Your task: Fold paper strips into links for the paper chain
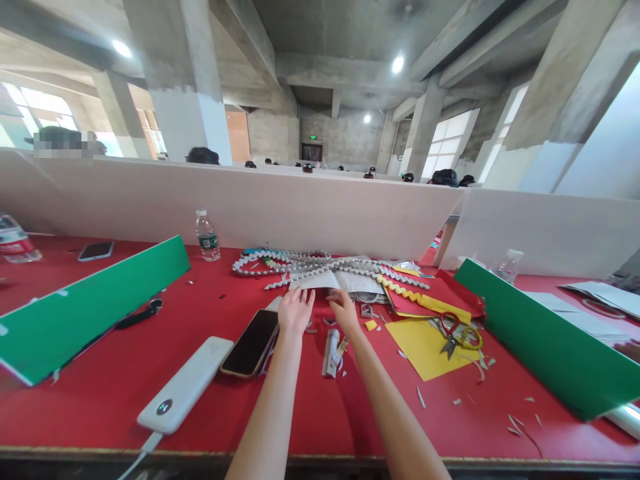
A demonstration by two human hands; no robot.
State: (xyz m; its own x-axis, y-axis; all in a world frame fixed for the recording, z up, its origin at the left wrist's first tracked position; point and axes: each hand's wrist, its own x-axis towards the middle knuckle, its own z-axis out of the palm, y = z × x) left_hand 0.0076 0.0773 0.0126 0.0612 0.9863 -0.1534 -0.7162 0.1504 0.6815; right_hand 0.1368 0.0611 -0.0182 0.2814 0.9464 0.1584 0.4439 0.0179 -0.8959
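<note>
My left hand (296,311) lies with its fingers stretched out at the near edge of a white printed sheet (320,281); whether it bears on the sheet I cannot tell. Just right of it, my right hand (343,309) has its fingers bent and drawn together at the sheet's lower edge. What they pinch, if anything, is too small to make out. Long zigzag folded-paper chains (300,267) in grey and white lie across the papers beyond both hands. A yellow folded-paper chain (405,291) runs off to the right. Between my forearms sits a folded paper strip (330,352).
Scissors (453,337) rest on a yellow sheet (417,343) at right, among paper scraps. A black phone (251,343) and a white power bank (186,383) with a cable lie left. Green dividers (100,303) flank the red table (200,300). A water bottle (207,237) stands behind.
</note>
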